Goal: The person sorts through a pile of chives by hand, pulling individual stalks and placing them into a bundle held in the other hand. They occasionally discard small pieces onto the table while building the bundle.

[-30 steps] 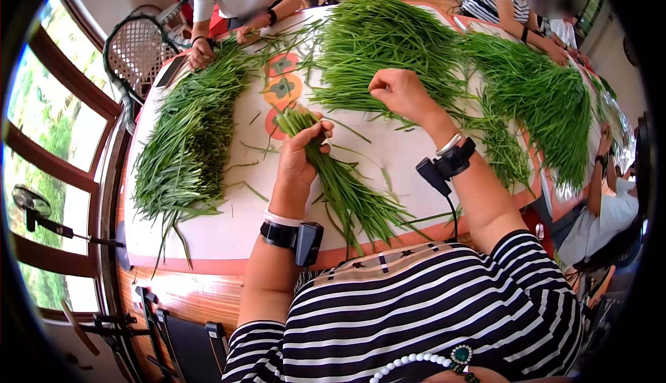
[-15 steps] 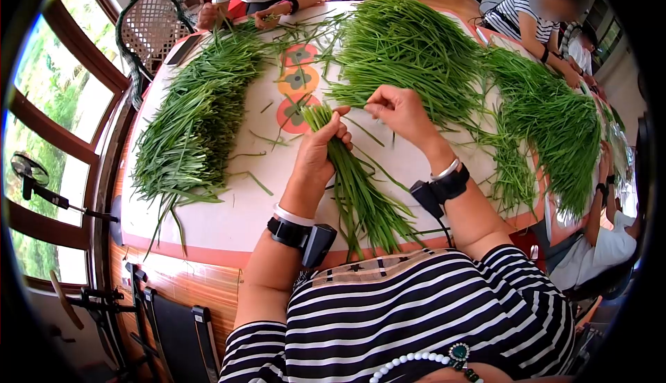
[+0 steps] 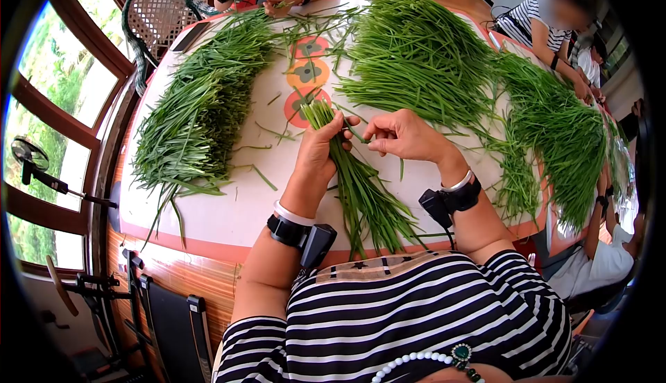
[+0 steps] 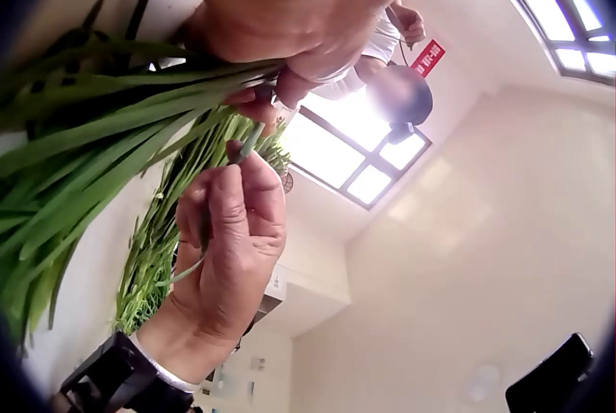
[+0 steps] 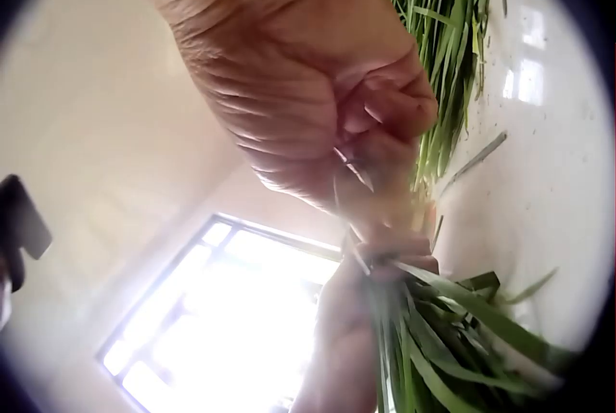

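My left hand (image 3: pixel 319 146) grips a bundle of long green chives (image 3: pixel 368 206) near its pale cut ends. The leaves fan down toward the table's near edge. Just right of it, my right hand (image 3: pixel 408 137) pinches a narrow green leaf (image 4: pixel 249 141) between thumb and fingers. In the left wrist view that leaf stretches between the two hands, and a thin end hangs below the right hand's fingers. The right wrist view has the right hand's curled fingers close over the bundle, blurred at the tips.
Large chive heaps lie on the white table (image 3: pixel 194 216): one at left (image 3: pixel 201 112), one at the far middle (image 3: pixel 416 57), one at right (image 3: pixel 555 123). Loose leaves are scattered between them. Other people's hands (image 3: pixel 281 3) work at the far edge. A phone (image 3: pixel 191 36) lies at far left.
My right hand has come down closer to the left hand, and a green leaf now spans between them. The left hand keeps its grip on the bundle. The head view has shifted slightly.
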A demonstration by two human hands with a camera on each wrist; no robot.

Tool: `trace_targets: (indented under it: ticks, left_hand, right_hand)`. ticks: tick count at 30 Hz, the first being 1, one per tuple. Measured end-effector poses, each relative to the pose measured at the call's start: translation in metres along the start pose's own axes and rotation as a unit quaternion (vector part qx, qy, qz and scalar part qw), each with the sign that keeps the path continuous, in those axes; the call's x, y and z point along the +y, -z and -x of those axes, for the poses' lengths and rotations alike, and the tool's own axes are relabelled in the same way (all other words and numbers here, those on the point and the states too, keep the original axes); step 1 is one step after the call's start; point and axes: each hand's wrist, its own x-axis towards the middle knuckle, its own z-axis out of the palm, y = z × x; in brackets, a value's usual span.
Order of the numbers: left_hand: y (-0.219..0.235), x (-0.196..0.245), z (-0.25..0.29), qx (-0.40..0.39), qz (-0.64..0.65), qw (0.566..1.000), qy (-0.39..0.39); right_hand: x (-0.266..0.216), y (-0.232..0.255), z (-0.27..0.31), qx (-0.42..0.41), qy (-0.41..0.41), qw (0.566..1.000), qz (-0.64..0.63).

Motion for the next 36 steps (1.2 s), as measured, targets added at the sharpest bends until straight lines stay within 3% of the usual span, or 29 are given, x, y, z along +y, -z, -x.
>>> trace_targets:
  ticks: [4,7,8,11,16,19,22,26,29,31,33,34,36]
  left_hand:
    - [0.007,-0.003,-0.004,0.003,0.003,1.000,-0.028]
    - [0.004,0.001,-0.001,-0.023,-0.005,0.999,-0.033]
    - [0.002,0.003,0.000,-0.039,-0.015,0.999,-0.029]
    - [0.001,0.004,0.002,-0.073,-0.036,0.996,-0.024]
    - [0.003,-0.007,-0.004,-0.103,0.052,0.993,-0.019]
    - [-0.002,-0.005,-0.001,-0.069,0.074,0.995,0.000]
    - [-0.007,-0.002,0.003,-0.052,0.041,0.998,-0.011]
    - [-0.001,-0.005,-0.001,-0.050,0.008,0.999,-0.010]
    - [0.002,-0.005,0.000,-0.033,0.001,0.999,-0.016]
    - [-0.008,-0.001,0.005,-0.004,0.005,1.000,-0.024]
    - [-0.006,-0.003,0.003,-0.069,0.035,0.997,-0.025]
    - [0.000,-0.006,-0.001,-0.102,0.050,0.993,-0.013]
    - [0.005,-0.009,-0.004,-0.137,0.059,0.989,0.005]
  right_hand:
    - [0.007,0.011,0.002,-0.079,-0.017,0.997,0.006]
    - [0.005,0.022,0.003,0.043,-0.006,0.998,0.052]
    - [0.031,0.023,-0.006,0.148,0.018,0.984,0.097]
    - [0.046,0.016,-0.019,0.287,0.049,0.925,0.244]
    - [0.054,0.005,-0.024,0.312,0.053,0.881,0.352]
    - [0.047,0.007,-0.025,0.346,0.107,0.891,0.275]
    - [0.016,0.001,-0.018,0.261,-0.002,0.959,0.115]
    - [0.018,-0.013,-0.019,0.157,0.048,0.986,0.016]
    - [0.035,-0.002,-0.023,0.167,0.014,0.986,0.013]
    - [0.043,0.002,-0.025,0.245,0.022,0.958,0.150]
    - [0.055,0.002,-0.027,0.303,0.048,0.918,0.253]
    - [0.059,0.000,-0.027,0.297,0.021,0.915,0.271]
    - [0.064,0.000,-0.027,0.303,0.049,0.891,0.334]
